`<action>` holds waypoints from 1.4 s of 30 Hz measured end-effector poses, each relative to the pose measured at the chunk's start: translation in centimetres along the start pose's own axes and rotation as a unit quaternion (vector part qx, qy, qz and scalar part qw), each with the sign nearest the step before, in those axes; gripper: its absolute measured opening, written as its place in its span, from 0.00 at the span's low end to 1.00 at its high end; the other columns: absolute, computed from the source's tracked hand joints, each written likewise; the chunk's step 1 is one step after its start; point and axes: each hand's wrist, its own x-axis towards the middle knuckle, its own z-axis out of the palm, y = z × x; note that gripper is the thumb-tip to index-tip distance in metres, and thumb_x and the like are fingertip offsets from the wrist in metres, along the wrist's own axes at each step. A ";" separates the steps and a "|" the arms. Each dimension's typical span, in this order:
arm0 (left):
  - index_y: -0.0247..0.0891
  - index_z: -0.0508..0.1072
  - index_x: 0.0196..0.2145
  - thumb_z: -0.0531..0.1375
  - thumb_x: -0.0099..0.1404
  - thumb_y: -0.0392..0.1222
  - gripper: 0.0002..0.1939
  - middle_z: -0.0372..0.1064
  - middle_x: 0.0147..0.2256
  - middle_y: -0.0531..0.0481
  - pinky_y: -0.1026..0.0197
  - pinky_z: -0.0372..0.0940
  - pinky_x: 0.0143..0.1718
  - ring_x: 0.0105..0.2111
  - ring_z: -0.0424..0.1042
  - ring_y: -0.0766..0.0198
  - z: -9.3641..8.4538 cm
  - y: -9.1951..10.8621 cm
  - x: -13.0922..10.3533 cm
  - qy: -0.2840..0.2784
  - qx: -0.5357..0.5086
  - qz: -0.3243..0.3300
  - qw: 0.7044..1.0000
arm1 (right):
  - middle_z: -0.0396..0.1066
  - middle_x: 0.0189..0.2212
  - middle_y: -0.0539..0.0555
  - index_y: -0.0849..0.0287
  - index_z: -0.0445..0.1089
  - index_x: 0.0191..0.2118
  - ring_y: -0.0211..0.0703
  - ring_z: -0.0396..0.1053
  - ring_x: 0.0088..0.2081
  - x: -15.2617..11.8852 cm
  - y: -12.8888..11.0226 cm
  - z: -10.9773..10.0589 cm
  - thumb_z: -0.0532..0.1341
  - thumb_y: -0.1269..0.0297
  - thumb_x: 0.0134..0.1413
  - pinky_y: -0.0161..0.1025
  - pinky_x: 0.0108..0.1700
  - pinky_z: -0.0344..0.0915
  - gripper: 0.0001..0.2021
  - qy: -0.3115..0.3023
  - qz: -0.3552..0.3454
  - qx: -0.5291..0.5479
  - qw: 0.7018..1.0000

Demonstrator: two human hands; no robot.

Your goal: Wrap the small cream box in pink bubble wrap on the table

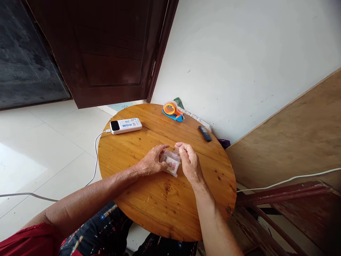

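A small white packet with red print (172,165), in clear plastic wrap, lies in front of me on the round wooden table (149,199). My left hand (153,160) grips it along its left side, with the thumb at the near edge and the fingers curled over the far end. At its upper right corner, my right hand (188,160) has thumb and fingers pinched together, close to the loose end of the clear plastic. What sits between those fingertips is too small to make out.
A white power bank (126,126) with a plugged-in cable (96,156) lies at the table's left. Towards the back stands an orange and blue tape dispenser (173,111). A dark blurred object (204,133) rests at the right, near the white wall (226,71).
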 end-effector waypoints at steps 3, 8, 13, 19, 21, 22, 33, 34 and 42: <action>0.36 0.49 0.66 0.61 0.48 0.31 0.48 0.65 0.49 0.43 0.56 0.66 0.45 0.44 0.69 0.57 0.1 0.0 -0.2 -0.026 -0.040 0.005 0.999 | 0.74 0.40 0.57 0.56 0.69 0.44 0.49 0.72 0.43 0.8 0.3 0.1 0.52 0.52 0.63 0.45 0.45 0.67 0.15 0.012 0.040 0.071 0.997; 0.39 0.43 0.69 0.64 0.49 0.34 0.53 0.66 0.48 0.45 0.53 0.62 0.49 0.48 0.67 0.55 -0.2 0.5 -0.2 -0.064 -0.053 0.004 0.997 | 0.75 0.44 0.58 0.57 0.70 0.42 0.49 0.72 0.45 2.1 0.8 -0.3 0.55 0.50 0.61 0.46 0.46 0.68 0.16 0.053 0.068 0.134 0.987; 0.44 0.51 0.65 0.62 0.49 0.35 0.46 0.63 0.53 0.43 0.57 0.65 0.42 0.44 0.69 0.57 -0.3 1.4 -0.1 -0.088 -0.149 0.013 0.985 | 0.75 0.43 0.58 0.57 0.68 0.33 0.48 0.73 0.43 5.2 1.9 -1.0 0.58 0.50 0.54 0.42 0.40 0.68 0.14 0.094 0.122 0.158 0.975; 0.38 0.68 0.50 0.62 0.47 0.36 0.30 0.69 0.43 0.47 0.60 0.64 0.38 0.37 0.68 0.61 -0.1 1.7 0.0 -0.045 -0.140 -0.030 0.989 | 0.73 0.26 0.53 0.58 0.69 0.27 0.44 0.70 0.30 7.7 4.0 0.0 0.60 0.50 0.46 0.39 0.31 0.66 0.14 0.087 0.166 0.089 0.978; 0.37 0.68 0.51 0.61 0.46 0.36 0.31 0.70 0.41 0.47 0.58 0.64 0.41 0.39 0.69 0.58 -0.1 1.5 0.1 -0.031 -0.152 -0.054 0.986 | 0.73 0.26 0.53 0.58 0.70 0.28 0.45 0.69 0.29 7.1 3.8 -0.1 0.60 0.51 0.47 0.40 0.31 0.64 0.14 0.107 0.161 0.070 0.979; 0.36 0.68 0.52 0.61 0.45 0.36 0.32 0.71 0.41 0.47 0.58 0.64 0.42 0.41 0.70 0.57 -0.1 1.5 0.2 -0.020 -0.158 -0.056 0.986 | 0.73 0.27 0.53 0.58 0.70 0.30 0.45 0.69 0.29 6.6 3.4 -0.3 0.59 0.51 0.48 0.40 0.32 0.64 0.14 0.122 0.155 0.059 0.979; 0.33 0.73 0.53 0.62 0.56 0.48 0.28 0.73 0.50 0.41 0.53 0.60 0.52 0.52 0.67 0.49 -0.3 1.7 0.1 0.002 -0.197 -0.013 0.980 | 0.71 0.24 0.49 0.54 0.69 0.31 0.42 0.65 0.24 0.0 -1.2 0.6 0.63 0.43 0.47 0.37 0.27 0.57 0.18 0.003 0.074 -0.120 0.990; 0.33 0.74 0.52 0.62 0.57 0.50 0.27 0.73 0.49 0.40 0.53 0.60 0.51 0.52 0.68 0.49 -0.3 1.6 0.1 0.007 -0.200 -0.009 0.980 | 0.69 0.22 0.48 0.54 0.68 0.30 0.42 0.64 0.24 0.0 -0.8 0.8 0.61 0.43 0.50 0.37 0.27 0.56 0.18 -0.008 0.074 -0.101 0.992; 0.31 0.78 0.42 0.63 0.53 0.50 0.23 0.75 0.46 0.39 0.57 0.63 0.41 0.43 0.71 0.53 -1.4 1.3 1.1 0.117 -0.226 -0.013 0.967 | 0.72 0.24 0.50 0.57 0.70 0.26 0.42 0.67 0.26 0.1 3.0 -0.3 0.64 0.44 0.47 0.38 0.31 0.63 0.19 0.148 0.202 0.260 0.933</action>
